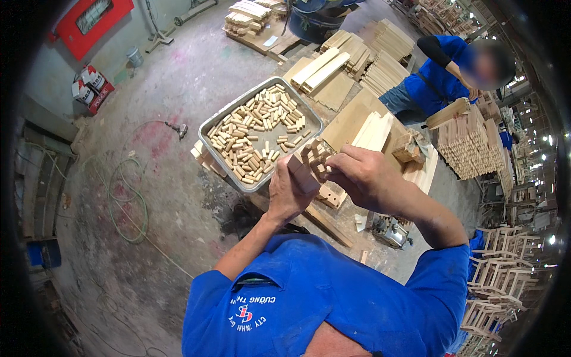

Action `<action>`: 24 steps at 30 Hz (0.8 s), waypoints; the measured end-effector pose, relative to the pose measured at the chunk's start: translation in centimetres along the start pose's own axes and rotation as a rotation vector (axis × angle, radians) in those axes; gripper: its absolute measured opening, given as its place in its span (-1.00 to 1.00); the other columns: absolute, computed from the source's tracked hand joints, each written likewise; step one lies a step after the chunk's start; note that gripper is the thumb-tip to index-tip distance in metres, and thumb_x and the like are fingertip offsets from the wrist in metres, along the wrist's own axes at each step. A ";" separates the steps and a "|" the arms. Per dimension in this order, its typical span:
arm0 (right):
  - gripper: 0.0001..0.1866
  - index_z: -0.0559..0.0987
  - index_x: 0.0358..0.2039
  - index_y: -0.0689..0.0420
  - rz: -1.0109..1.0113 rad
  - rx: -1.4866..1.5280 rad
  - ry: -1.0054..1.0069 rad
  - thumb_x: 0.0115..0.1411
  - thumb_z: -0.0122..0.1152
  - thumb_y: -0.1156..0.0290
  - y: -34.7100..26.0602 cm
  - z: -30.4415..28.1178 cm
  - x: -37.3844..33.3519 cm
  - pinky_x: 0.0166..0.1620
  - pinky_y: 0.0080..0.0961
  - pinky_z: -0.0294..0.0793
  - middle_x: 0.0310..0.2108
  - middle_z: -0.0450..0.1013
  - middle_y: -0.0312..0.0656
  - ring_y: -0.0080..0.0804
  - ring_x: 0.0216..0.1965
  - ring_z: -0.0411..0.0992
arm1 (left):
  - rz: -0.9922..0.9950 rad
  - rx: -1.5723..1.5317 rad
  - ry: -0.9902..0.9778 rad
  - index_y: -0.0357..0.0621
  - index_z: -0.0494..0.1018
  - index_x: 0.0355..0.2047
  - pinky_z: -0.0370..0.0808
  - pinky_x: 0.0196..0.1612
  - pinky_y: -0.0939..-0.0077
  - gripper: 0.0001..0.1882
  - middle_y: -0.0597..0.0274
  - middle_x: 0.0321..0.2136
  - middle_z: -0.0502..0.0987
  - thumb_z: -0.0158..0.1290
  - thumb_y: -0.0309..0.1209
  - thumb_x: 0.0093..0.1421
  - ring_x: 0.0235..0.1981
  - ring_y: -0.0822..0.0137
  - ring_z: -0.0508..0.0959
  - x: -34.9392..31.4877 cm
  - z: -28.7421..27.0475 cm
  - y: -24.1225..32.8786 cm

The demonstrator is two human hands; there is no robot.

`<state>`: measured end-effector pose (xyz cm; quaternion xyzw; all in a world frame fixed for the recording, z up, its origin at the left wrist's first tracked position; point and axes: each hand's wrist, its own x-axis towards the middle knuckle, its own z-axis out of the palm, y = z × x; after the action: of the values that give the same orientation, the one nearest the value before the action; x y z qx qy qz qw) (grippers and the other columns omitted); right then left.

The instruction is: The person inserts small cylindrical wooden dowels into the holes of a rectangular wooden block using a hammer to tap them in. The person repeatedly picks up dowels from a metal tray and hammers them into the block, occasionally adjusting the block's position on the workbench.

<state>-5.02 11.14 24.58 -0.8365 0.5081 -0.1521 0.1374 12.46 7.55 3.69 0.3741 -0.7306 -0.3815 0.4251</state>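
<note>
My left hand (284, 193) grips a squared wooden block (303, 174) in front of my chest, fingers wrapped round its side. Beside the block's far end, my right hand (364, 174) is closed in a pinch. Whatever its fingertips hold is hidden or too small to name. Just beyond my left hand sits a shallow metal tray (298, 101) with many short wooden dowels (235, 138) scattered in it. Under my right hand lies a wooden piece with drilled holes (331, 195). Other small wooden pieces near my fingertips are partly covered.
Light wooden boards (372, 132) and a wooden block (409, 147) lie right of my hands. A metal device (389, 231) sits by my right forearm. A co-worker in blue (437, 68) stands beyond, near stacked wood strips (470, 143). A hose (144, 205) crosses the floor at left.
</note>
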 end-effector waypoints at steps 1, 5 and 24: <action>-0.82 0.53 -0.19 0.19 0.010 -0.025 -0.007 0.32 0.34 0.41 0.1 0.2 0.0 -0.27 -0.11 0.60 -0.31 0.48 -0.03 0.01 -0.29 0.58 | 0.007 0.004 0.002 -0.14 0.07 0.25 0.52 0.03 -0.11 0.00 -0.14 0.01 0.46 0.57 -0.22 0.05 0.02 -0.20 0.56 0.0 0.0 0.1; -0.79 0.49 -0.25 0.18 0.014 -0.094 -0.003 0.35 0.34 0.34 -0.4 0.5 0.2 -0.31 -0.12 0.60 -0.34 0.47 -0.05 0.01 -0.32 0.57 | 0.004 -0.001 0.024 -0.15 0.07 0.26 0.52 0.00 -0.13 0.00 -0.14 -0.01 0.46 0.57 -0.24 0.03 -0.01 -0.21 0.57 -0.1 0.2 -0.2; -0.55 0.57 0.26 0.25 0.718 1.616 -0.007 0.60 0.14 0.16 3.9 -0.6 -4.1 -0.46 -0.70 0.34 -0.46 0.35 -0.49 -0.73 -0.49 0.26 | -0.123 -0.056 -0.040 -0.26 0.11 0.30 0.53 0.02 -0.11 0.00 -0.20 0.03 0.46 0.55 -0.25 0.05 0.01 -0.26 0.56 -0.7 0.1 -0.7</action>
<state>-10.21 13.02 23.10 -0.2742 0.4769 -0.4099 0.7276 12.80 7.85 2.84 0.3985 -0.7037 -0.4344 0.3967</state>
